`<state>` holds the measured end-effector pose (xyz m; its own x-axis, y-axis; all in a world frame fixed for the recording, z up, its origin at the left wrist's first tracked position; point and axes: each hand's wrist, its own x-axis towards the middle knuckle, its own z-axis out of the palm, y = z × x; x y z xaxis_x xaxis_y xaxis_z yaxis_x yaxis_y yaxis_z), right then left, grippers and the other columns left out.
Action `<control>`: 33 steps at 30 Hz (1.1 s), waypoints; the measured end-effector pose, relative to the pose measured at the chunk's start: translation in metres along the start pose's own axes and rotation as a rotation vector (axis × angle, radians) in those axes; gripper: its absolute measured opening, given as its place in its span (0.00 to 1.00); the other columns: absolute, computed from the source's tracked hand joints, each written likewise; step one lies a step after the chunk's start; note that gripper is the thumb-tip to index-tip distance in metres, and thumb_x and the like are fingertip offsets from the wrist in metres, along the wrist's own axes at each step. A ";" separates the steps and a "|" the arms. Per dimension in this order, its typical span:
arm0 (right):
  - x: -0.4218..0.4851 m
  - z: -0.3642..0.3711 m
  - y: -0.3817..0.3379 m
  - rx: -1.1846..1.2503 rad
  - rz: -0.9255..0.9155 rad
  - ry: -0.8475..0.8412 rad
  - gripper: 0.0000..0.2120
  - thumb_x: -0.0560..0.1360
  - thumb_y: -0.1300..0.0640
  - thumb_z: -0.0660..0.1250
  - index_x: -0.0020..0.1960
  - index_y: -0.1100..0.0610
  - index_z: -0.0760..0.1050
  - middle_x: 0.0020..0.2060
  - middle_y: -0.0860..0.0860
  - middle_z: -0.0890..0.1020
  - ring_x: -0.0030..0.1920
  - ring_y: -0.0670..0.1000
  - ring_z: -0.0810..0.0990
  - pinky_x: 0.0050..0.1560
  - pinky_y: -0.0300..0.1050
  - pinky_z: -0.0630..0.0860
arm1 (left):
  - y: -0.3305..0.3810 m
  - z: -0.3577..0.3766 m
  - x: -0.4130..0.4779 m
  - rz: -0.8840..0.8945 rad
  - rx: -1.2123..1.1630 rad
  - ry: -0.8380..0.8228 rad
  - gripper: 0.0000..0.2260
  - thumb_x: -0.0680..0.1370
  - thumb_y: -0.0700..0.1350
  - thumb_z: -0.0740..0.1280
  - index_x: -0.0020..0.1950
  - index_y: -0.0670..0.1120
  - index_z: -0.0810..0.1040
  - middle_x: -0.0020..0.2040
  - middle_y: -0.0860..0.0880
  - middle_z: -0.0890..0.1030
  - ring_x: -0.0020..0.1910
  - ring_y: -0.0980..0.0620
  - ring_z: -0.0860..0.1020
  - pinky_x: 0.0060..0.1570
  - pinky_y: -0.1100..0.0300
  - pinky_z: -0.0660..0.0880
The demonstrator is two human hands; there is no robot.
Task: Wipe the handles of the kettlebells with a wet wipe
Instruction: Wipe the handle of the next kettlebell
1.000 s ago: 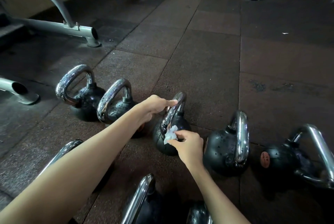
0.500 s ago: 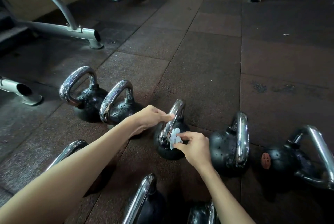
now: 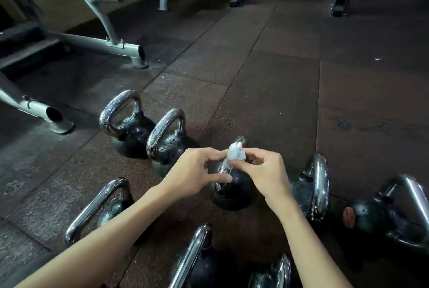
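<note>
Far L, a grey machine frame stands on the rubber-tile floor, w/ an open tube foot nearer the camera. Next come two upright bells side by side in the back row, the back-left kettlebell and the second kettlebell, their chrome handles speckled w/ droplets. Below them, along the bottom edge, are the front-left kettlebell and the front-middle kettlebell, both partly cut off. The left hand reaches in from bottom L, fingers curled, tips pinching the L edge of the wet wipe. The wipe is a small crumpled white wad held btwn both hands just above the handle of the centre kettlebell. Can't tell if it touches the chrome. The right hand pinches the wad's R side btwn thumb and forefingers. R of that hand the fourth kettlebell stands upright, handle edge-on. Farthest R, the tipped kettlebell lies on its side, its reddish end disc facing the camera.
</note>
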<state>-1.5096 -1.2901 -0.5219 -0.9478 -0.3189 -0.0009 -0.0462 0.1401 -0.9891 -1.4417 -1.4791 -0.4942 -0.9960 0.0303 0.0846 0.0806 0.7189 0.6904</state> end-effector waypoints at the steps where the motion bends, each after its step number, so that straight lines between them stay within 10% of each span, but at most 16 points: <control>1: 0.004 0.001 -0.007 0.020 -0.003 -0.042 0.12 0.66 0.58 0.83 0.48 0.49 0.88 0.40 0.43 0.88 0.43 0.41 0.86 0.47 0.36 0.79 | 0.001 -0.001 -0.001 0.018 -0.027 0.055 0.25 0.71 0.55 0.79 0.68 0.60 0.81 0.45 0.70 0.81 0.38 0.71 0.75 0.40 0.73 0.68; 12: 0.032 0.000 -0.011 -0.112 0.058 -0.303 0.13 0.65 0.55 0.85 0.48 0.54 0.88 0.37 0.48 0.87 0.35 0.38 0.81 0.39 0.32 0.72 | -0.023 -0.035 0.011 0.132 0.073 -0.122 0.23 0.74 0.60 0.75 0.68 0.59 0.81 0.64 0.64 0.81 0.53 0.57 0.83 0.49 0.61 0.78; 20: 0.025 -0.001 0.001 0.027 0.066 -0.442 0.17 0.70 0.67 0.79 0.54 0.52 0.84 0.46 0.51 0.89 0.35 0.50 0.75 0.30 0.37 0.72 | -0.024 -0.029 0.008 0.114 -0.001 0.057 0.10 0.71 0.53 0.81 0.50 0.55 0.87 0.37 0.65 0.83 0.27 0.57 0.70 0.32 0.68 0.68; 24: 0.037 -0.020 0.004 -0.485 -0.210 -0.318 0.26 0.68 0.60 0.82 0.62 0.42 0.83 0.52 0.40 0.86 0.32 0.41 0.73 0.41 0.30 0.70 | -0.032 -0.026 -0.002 0.112 0.080 0.037 0.13 0.72 0.55 0.79 0.55 0.57 0.85 0.38 0.67 0.82 0.27 0.56 0.72 0.34 0.72 0.66; 29: 0.071 -0.021 0.013 -0.778 -0.390 -0.472 0.28 0.68 0.54 0.82 0.65 0.37 0.80 0.65 0.38 0.81 0.62 0.34 0.77 0.57 0.35 0.73 | -0.039 -0.026 -0.013 0.106 0.120 -0.030 0.14 0.74 0.53 0.79 0.59 0.58 0.86 0.43 0.67 0.84 0.34 0.70 0.76 0.37 0.76 0.66; 33: 0.085 -0.026 0.010 -0.903 -0.426 -0.539 0.23 0.71 0.50 0.79 0.64 0.36 0.81 0.66 0.34 0.79 0.67 0.38 0.76 0.65 0.44 0.75 | -0.049 -0.020 -0.015 0.121 0.149 -0.051 0.13 0.73 0.56 0.78 0.57 0.59 0.87 0.46 0.62 0.84 0.42 0.68 0.78 0.41 0.75 0.67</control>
<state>-1.5985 -1.2916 -0.5279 -0.5512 -0.8338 0.0309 -0.7502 0.4790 -0.4559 -1.4303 -1.5286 -0.5144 -0.9804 0.1553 0.1209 0.1966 0.8027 0.5630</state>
